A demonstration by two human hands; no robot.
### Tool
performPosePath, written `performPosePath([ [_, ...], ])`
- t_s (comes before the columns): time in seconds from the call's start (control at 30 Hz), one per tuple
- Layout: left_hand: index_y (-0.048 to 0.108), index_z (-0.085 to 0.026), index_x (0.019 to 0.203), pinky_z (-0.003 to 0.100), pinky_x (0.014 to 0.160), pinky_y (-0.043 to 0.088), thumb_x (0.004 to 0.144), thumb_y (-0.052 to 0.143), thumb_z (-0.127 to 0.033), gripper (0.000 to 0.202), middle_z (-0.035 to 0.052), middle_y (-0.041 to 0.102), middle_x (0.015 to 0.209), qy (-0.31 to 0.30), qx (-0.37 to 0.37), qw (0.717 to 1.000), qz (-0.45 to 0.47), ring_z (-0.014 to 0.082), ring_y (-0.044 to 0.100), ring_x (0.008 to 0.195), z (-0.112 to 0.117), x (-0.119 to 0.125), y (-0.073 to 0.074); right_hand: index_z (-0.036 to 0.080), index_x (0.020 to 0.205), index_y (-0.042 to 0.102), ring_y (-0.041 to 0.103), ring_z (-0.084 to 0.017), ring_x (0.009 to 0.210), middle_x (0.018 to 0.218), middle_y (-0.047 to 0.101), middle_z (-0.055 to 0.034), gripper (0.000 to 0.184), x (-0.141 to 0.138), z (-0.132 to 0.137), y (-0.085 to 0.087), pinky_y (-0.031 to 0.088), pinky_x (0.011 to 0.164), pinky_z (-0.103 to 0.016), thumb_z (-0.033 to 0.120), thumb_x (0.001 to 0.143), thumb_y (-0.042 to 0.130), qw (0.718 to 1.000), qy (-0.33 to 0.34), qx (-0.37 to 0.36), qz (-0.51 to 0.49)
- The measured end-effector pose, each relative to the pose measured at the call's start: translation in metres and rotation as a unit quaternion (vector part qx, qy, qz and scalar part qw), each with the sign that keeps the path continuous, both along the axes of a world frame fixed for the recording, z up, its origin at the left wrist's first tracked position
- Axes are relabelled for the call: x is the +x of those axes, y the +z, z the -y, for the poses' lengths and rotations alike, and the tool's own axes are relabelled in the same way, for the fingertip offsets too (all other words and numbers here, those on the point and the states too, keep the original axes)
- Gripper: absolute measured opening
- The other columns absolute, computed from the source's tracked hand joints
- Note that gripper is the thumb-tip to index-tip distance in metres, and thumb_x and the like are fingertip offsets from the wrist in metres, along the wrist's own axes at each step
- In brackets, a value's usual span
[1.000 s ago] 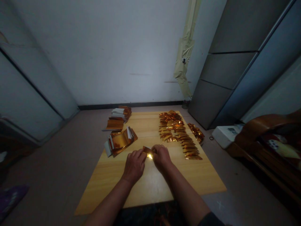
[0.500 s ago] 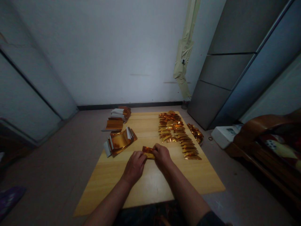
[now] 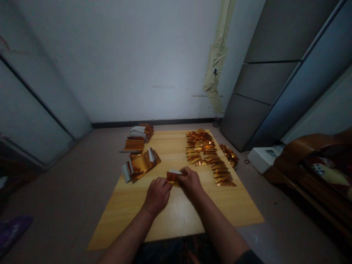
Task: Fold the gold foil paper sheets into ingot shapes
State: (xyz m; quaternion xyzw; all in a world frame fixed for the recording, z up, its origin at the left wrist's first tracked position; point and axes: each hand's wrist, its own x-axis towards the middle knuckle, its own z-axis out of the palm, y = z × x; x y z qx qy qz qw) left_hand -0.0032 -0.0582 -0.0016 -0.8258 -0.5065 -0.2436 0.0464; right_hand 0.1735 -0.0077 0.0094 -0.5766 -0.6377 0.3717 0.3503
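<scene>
Near the middle of the wooden tabletop (image 3: 178, 220), the left hand (image 3: 158, 192) and right hand (image 3: 191, 183) pinch opposite ends of a small gold foil sheet (image 3: 173, 177). Half a second ago its far part showed gold; now a pale strip shows along the far edge, so the fold seems only partly made. Shaped foil pieces (image 3: 221, 172) lie rowed to the right.

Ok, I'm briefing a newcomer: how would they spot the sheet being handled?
On the wooden table, look between the gold sheets at left and the folded gold pieces at right. There, the left hand touches and the right hand grips a small gold-and-white sheet. Unlike its neighbours, it alone is in hand.
</scene>
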Motion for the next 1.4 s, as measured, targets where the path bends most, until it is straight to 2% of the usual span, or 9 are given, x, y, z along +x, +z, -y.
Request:
performPosePath([
  [0.13,0.069,-0.021,0.091,0.036,0.071,0.04,0.088,0.052,-0.017,0.018,0.0067,0.059,0.085,-0.004,0.01,1.0,0.005,0.022,0.05,0.084,0.001,0.0,0.0,0.023,0.1,0.065,0.056,-0.015,0.074,0.083,0.067,0.0011,0.035,0.006,0.008,0.002,0.036,0.065,-0.022,0.013,0.067,0.06,0.997,0.026,0.026,0.073],
  [0.27,0.066,-0.02,0.086,0.037,0.072,0.041,0.087,0.052,-0.015,0.015,0.0067,0.059,0.085,-0.005,0.021,1.0,0.021,0.0221,0.05,0.083,0.003,0.0,0.002,0.021,0.085,0.068,0.055,-0.016,0.083,0.086,0.067,-0.0023,0.03,0.012,0.016,0.006,0.036,0.073,-0.024,0.004,0.066,0.051,0.981,0.082,0.099,0.142],
  [0.43,0.059,-0.018,0.087,0.039,0.076,0.045,0.084,0.049,-0.009,0.014,0.0078,0.057,0.086,0.054,0.066,0.991,0.099,0.0232,0.051,0.084,0.001,-0.001,0.001,0.02,0.085,0.068,0.053,-0.017,0.086,0.087,0.066,-0.0032,0.03,0.015,0.02,0.003,0.034,0.078,-0.027,0.002,0.069,0.05,0.963,0.125,0.143,0.192],
  [0.53,0.055,-0.016,0.103,0.04,0.083,0.047,0.082,0.047,-0.007,0.024,0.011,0.058,0.099,0.074,0.092,0.982,0.146,0.0246,0.052,0.094,-0.002,-0.001,-0.001,0.02,0.089,0.067,0.051,-0.018,0.087,0.088,0.065,-0.0037,0.026,0.015,0.021,-0.002,0.034,0.078,-0.028,0.005,0.076,0.05,0.952,0.131,0.162,0.223],
  [0.63,0.054,-0.017,0.115,0.042,0.089,0.047,0.083,0.047,-0.007,0.034,0.0119,0.058,0.114,0.032,0.084,0.988,0.128,0.0253,0.051,0.105,-0.003,-0.002,-0.003,0.02,0.094,0.067,0.05,-0.02,0.092,0.094,0.065,-0.0054,0.024,0.016,0.022,-0.002,0.033,0.081,-0.03,0.008,0.079,0.052,0.937,0.158,0.17,0.263],
  [0.77,0.062,-0.02,0.103,0.042,0.087,0.045,0.081,0.047,-0.004,0.03,0.0099,0.061,0.113,-0.005,0.041,0.995,0.087,0.0249,0.051,0.103,-0.001,-0.004,0.0,0.021,0.098,0.066,0.048,-0.022,0.099,0.101,0.062,-0.0067,0.024,0.018,0.027,0.002,0.033,0.084,-0.032,0.011,0.078,0.056,0.917,0.185,0.175,0.308],
  [1.03,0.067,-0.02,0.088,0.04,0.08,0.042,0.074,0.052,-0.004,0.026,0.0079,0.067,0.099,-0.003,0.011,0.999,0.043,0.024,0.052,0.093,0.003,-0.001,0.004,0.02,0.097,0.063,0.045,-0.022,0.099,0.103,0.059,-0.0064,0.017,0.02,0.042,0.008,0.032,0.086,-0.033,0.028,0.083,0.063,0.902,0.191,0.196,0.335],
  [1.23,0.067,-0.019,0.087,0.041,0.082,0.041,0.068,0.055,-0.006,0.026,0.0077,0.067,0.097,-0.005,0.001,0.999,0.048,0.0244,0.053,0.093,0.008,0.001,0.009,0.019,0.094,0.064,0.046,-0.021,0.096,0.099,0.058,-0.0054,0.036,0.018,0.049,0.018,0.03,0.084,-0.033,0.054,0.084,0.062,0.904,0.188,0.194,0.332],
  [1.4,0.067,-0.019,0.084,0.042,0.08,0.038,0.078,0.06,-0.024,0.01,0.0072,0.067,0.094,0.006,-0.004,0.999,0.042,0.024,0.053,0.09,0.009,0.005,0.015,0.021,0.091,0.065,0.047,-0.019,0.095,0.098,0.06,-0.0042,0.02,0.015,0.044,0.013,0.029,0.083,-0.032,0.035,0.095,0.052,0.901,0.168,0.197,0.347],
])
